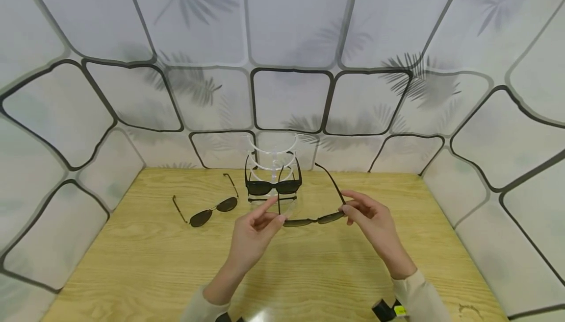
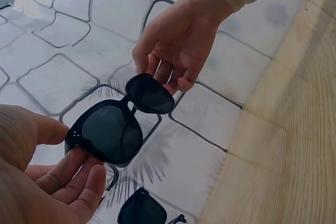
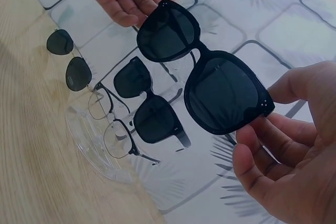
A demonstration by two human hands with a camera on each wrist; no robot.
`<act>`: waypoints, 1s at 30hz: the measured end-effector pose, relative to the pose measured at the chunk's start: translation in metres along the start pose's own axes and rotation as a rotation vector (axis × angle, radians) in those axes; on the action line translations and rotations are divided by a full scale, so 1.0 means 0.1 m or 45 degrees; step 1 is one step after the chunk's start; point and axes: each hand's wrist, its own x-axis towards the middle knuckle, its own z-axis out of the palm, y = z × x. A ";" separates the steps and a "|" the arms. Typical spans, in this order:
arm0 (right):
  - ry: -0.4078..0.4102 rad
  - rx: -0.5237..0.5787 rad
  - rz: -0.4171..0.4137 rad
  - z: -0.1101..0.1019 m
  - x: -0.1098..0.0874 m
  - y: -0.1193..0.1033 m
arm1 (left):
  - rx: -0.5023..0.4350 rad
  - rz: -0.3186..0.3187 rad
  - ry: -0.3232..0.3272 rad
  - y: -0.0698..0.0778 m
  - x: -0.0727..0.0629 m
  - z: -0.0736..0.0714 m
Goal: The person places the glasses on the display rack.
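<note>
Both hands hold a pair of black sunglasses [image 1: 330, 218] by its two outer corners, raised over the table in front of the stand. My left hand [image 1: 251, 238] pinches the left corner between thumb and fingers. At the opposite corner, the thumb and fingers of my right hand [image 1: 374, 221] grip near the hinge. Its temples are unfolded and point away from me. Dark round lenses [image 3: 223, 95] fill much of the right wrist view. Behind it, a clear display stand [image 3: 79, 129] carries another pair of black sunglasses [image 1: 258, 188], with thin-framed clear eyeglasses [image 3: 118, 137] below.
Aviator sunglasses [image 1: 201, 218] lie with temples unfolded on the wooden table [image 1: 132, 263], left of the stand. Patterned wall panels [image 1: 291, 101] close off the back and both sides. A black device [image 1: 383, 310] sits by the right sleeve.
</note>
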 end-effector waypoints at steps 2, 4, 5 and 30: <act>0.001 0.000 -0.001 0.02 0.00 -0.01 | 0.005 -0.002 0.003 0.00 -0.01 -0.01; 0.001 0.001 -0.001 0.03 0.00 -0.01 | 0.006 -0.008 0.013 0.00 -0.01 -0.01; 0.002 -0.002 -0.004 0.03 0.01 -0.01 | 0.008 -0.006 0.016 -0.01 -0.02 -0.02; -0.042 0.013 0.018 0.19 0.12 -0.05 | 0.057 -0.049 0.076 0.04 -0.05 -0.20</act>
